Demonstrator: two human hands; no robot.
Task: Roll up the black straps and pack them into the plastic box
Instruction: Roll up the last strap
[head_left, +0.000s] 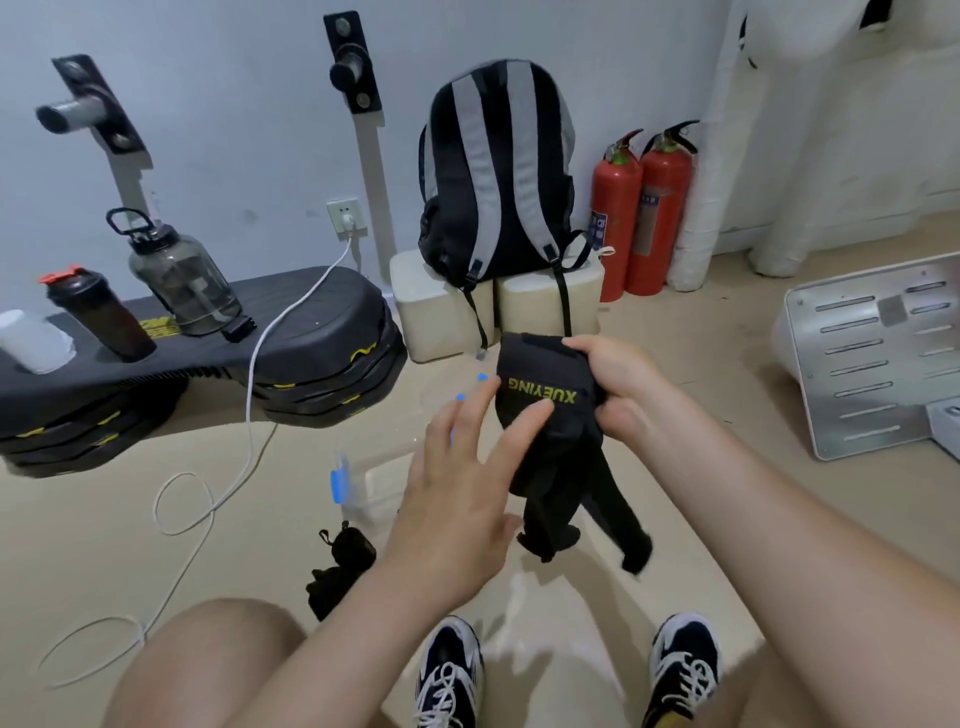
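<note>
Your right hand (618, 384) grips the strap (545, 431) at its far right edge, your left hand (457, 499) spread, fingertips on its yellow-lettered face, black tails hanging over open floor (571, 603), box (374, 483) just left.

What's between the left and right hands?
Head view: the black XUEYING strap. The right hand grips its upper corner; the left hand has straight fingers overlapping its front.

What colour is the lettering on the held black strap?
Yellow, printed on the black fabric strap; clearest in the head view.
</note>
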